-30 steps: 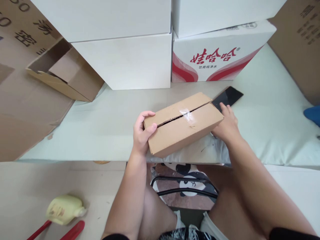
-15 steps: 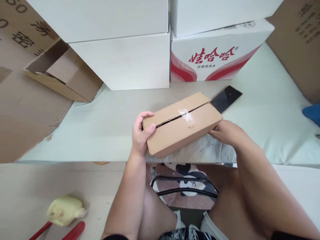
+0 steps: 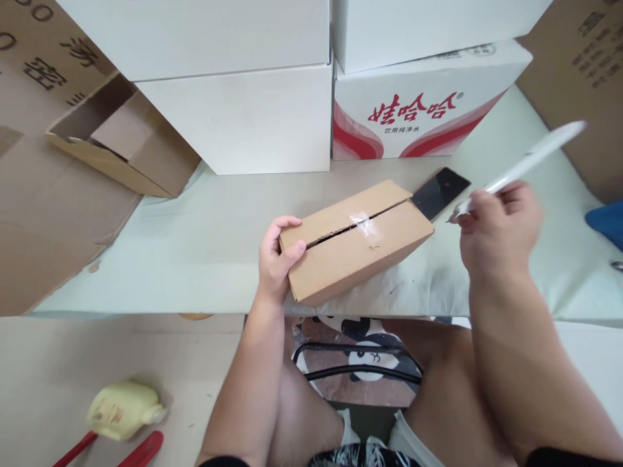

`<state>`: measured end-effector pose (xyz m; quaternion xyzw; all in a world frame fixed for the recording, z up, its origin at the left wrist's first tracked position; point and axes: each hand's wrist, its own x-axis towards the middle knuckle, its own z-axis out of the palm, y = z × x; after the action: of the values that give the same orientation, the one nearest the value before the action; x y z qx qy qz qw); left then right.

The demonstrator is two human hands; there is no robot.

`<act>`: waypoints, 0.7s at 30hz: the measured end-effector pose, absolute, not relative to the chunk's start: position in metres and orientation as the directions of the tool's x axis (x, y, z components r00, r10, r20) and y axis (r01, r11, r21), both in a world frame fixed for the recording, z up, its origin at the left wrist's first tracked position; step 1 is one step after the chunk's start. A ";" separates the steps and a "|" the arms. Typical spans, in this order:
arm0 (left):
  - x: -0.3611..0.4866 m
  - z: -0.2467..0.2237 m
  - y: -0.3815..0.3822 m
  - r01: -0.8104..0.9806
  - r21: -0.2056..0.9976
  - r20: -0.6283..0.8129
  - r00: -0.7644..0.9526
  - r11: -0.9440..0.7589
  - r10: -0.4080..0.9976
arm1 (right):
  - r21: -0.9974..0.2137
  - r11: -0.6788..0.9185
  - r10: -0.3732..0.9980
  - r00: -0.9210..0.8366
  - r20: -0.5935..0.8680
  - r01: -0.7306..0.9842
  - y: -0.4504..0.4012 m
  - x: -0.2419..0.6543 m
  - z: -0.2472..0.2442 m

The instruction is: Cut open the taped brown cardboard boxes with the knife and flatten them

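A taped brown cardboard box (image 3: 360, 243) lies aslant near the front edge of the covered surface, a strip of clear tape across its top seam. My left hand (image 3: 280, 256) grips its left end, thumb on top by the seam. Off the box's right end, my right hand (image 3: 501, 227) is raised and closed around a slim white tool (image 3: 540, 155), seemingly a utility knife. Its short pointed tip faces left toward the box, apart from it; motion blurs the far end. Beside the box's far right corner lies a black phone (image 3: 440, 192), partly hidden.
White cartons (image 3: 233, 123) and a red-and-white water carton (image 3: 418, 117) stand behind. At left leans a large brown carton (image 3: 63, 214) with a small open box (image 3: 146, 149). A blue item (image 3: 606, 224) lies at right. On the floor is a yellow bottle (image 3: 124, 412).
My right hand has left the box's lower right edge, moved right and up, and now shows the slim white tool. My left hand and the box have stayed nearly in place.
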<state>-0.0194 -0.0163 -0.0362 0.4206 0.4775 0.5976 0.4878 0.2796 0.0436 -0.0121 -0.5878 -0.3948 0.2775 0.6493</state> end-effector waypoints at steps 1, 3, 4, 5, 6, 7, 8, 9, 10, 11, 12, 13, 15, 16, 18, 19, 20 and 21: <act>-0.019 -0.036 -0.016 -0.176 0.982 0.037 -0.177 -0.069 0.984 | -0.957 0.291 0.807 0.540 0.238 -0.014 0.041 0.276 -0.004; -0.018 -0.037 -0.017 -0.150 0.986 0.050 -0.178 -0.078 0.983 | -0.911 0.401 0.845 0.425 0.325 -0.099 0.030 0.266 0.012; -0.018 -0.037 -0.017 -0.131 0.988 0.062 -0.173 -0.085 0.983 | -0.885 0.454 0.835 0.396 0.382 -0.102 0.023 0.261 0.019; -0.017 -0.038 -0.017 -0.107 0.990 0.076 -0.166 -0.094 0.983 | -0.888 0.450 0.857 0.326 0.400 -0.094 0.016 0.256 0.025; -0.017 -0.038 -0.017 -0.083 0.991 0.092 -0.158 -0.106 0.983 | -0.884 0.460 0.858 0.296 0.419 -0.084 0.008 0.252 0.029; -0.016 -0.039 -0.018 -0.062 0.991 0.106 -0.148 -0.116 0.983 | -0.897 0.438 0.877 0.245 0.413 -0.056 0.002 0.248 0.031; -0.016 -0.039 -0.018 -0.046 0.991 0.119 -0.138 -0.127 0.983 | -0.918 0.396 0.903 0.187 0.387 -0.012 -0.004 0.245 0.032; -0.015 -0.040 -0.018 -0.034 0.991 0.128 -0.127 -0.133 0.984 | -0.936 0.350 0.925 0.138 0.353 0.045 -0.008 0.243 0.031; -0.015 -0.041 -0.018 -0.028 0.990 0.133 -0.116 -0.137 0.984 | -0.947 0.301 0.946 0.094 0.311 0.112 -0.010 0.242 0.029; -0.014 -0.041 -0.018 -0.027 0.990 0.135 -0.109 -0.139 0.985 | -0.948 0.264 0.958 0.068 0.280 0.178 -0.012 0.241 0.026; -0.014 -0.041 -0.018 -0.029 0.990 0.135 -0.104 -0.139 0.985 | -0.941 0.241 0.964 0.055 0.261 0.236 -0.012 0.241 0.024; -0.014 -0.042 -0.018 -0.033 0.990 0.134 -0.103 -0.138 0.986 | -0.931 0.232 0.965 0.052 0.256 0.283 -0.011 0.241 0.022; -0.013 -0.042 -0.018 -0.041 0.990 0.128 -0.107 -0.133 0.986 | -0.911 0.231 0.961 0.068 0.269 0.342 -0.009 0.242 0.018; -0.013 -0.042 -0.018 -0.044 0.991 0.124 -0.110 -0.130 0.986 | -0.906 0.224 0.961 0.074 0.267 0.359 -0.008 0.242 0.017; -0.013 -0.042 -0.018 -0.047 0.991 0.117 -0.113 -0.123 0.987 | -0.902 0.202 0.963 0.089 0.253 0.381 -0.007 0.241 0.016; -0.013 -0.042 -0.018 -0.047 0.991 0.117 -0.114 -0.123 0.987 | -0.902 0.194 0.964 0.094 0.247 0.386 -0.007 0.240 0.017; -0.013 -0.042 -0.018 -0.046 0.991 0.117 -0.113 -0.123 0.987 | -0.901 0.189 0.965 0.098 0.245 0.390 -0.007 0.239 0.017; -0.013 -0.042 -0.018 -0.047 0.991 0.118 -0.110 -0.124 0.987 | -0.900 0.186 0.964 0.103 0.245 0.394 -0.007 0.238 0.018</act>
<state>-0.0132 -0.0177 -0.0422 0.4882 0.4810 0.5690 0.4544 0.2380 -0.0071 0.0177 -0.5650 -0.6008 0.2959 0.4819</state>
